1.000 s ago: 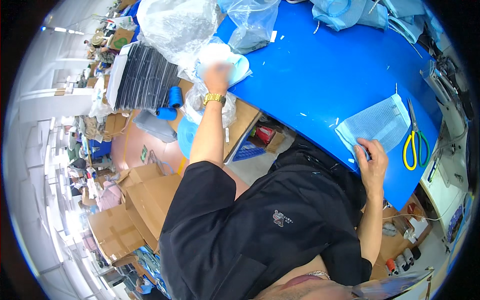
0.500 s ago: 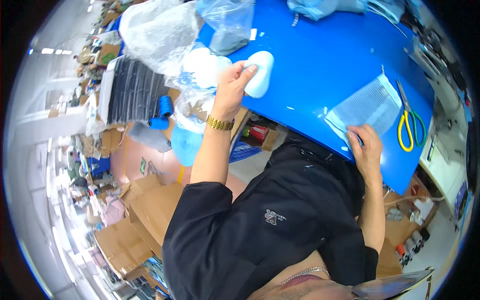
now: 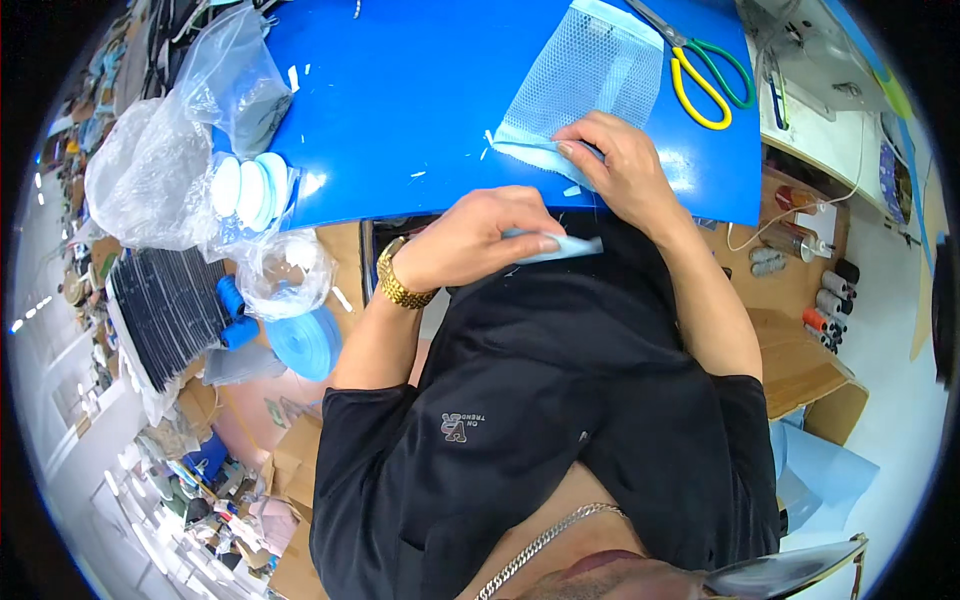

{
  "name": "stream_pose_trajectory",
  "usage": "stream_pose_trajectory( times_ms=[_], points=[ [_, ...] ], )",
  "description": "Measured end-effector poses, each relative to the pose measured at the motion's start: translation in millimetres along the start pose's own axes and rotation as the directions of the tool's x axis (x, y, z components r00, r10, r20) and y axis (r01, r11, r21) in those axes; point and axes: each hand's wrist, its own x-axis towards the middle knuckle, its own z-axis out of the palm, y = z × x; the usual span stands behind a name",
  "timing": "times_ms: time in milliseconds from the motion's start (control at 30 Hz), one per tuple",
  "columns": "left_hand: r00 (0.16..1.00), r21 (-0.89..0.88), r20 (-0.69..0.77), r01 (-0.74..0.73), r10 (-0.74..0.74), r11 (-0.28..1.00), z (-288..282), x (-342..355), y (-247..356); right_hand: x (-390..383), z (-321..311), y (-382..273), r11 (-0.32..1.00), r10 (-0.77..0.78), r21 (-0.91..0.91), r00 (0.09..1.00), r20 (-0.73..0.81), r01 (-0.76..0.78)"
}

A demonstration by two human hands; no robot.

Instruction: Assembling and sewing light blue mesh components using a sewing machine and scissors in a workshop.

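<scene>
My left hand point(image 3: 482, 238) is closed on a thin pale-blue oval pad point(image 3: 570, 248), seen nearly edge-on over my lap, just off the table's front edge. My right hand point(image 3: 622, 165) pinches the near edge of a light-blue mesh pouch point(image 3: 585, 75), which lies flat on the blue table point(image 3: 400, 90). Part of the pouch's opening is hidden under those fingers. Scissors point(image 3: 700, 85) with one yellow and one green handle lie just right of the pouch.
Several similar pads point(image 3: 252, 190) sit in clear plastic at the table's left edge, beside crumpled bags point(image 3: 150, 180). Below them are a roll of blue tape point(image 3: 305, 342) and blue thread spools point(image 3: 232, 300). Thread cones point(image 3: 832, 300) stand at the right.
My left hand has brought the pad from the pile at the left toward the pouch and my right hand. My view has turned, shifting the scene. The right hand still grips the pouch edge.
</scene>
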Motion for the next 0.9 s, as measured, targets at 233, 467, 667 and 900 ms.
stream_pose_trajectory(
  times_ms=[233,467,667,900],
  points=[
    [0.886,0.696,-0.322,-0.018,0.334,0.718,-6.5,16.8,3.0,2.3,-15.8,-15.5,0.954,0.165,0.231,0.979,0.118,-0.189],
    [0.912,0.356,-0.39,0.019,0.13,0.934,-15.6,19.6,-1.8,2.5,-34.9,-34.7,0.906,0.204,0.343,0.966,0.158,-0.248],
    [0.881,0.309,-0.453,0.011,0.137,0.951,-11.2,22.9,-4.4,6.7,-43.4,-38.3,0.948,0.122,0.271,0.978,0.172,-0.166],
    [0.883,0.14,-0.47,0.072,0.003,0.987,-9.3,23.7,-4.3,5.2,-36.3,-34.0,0.957,0.113,0.252,0.985,0.132,-0.144]
  ],
)
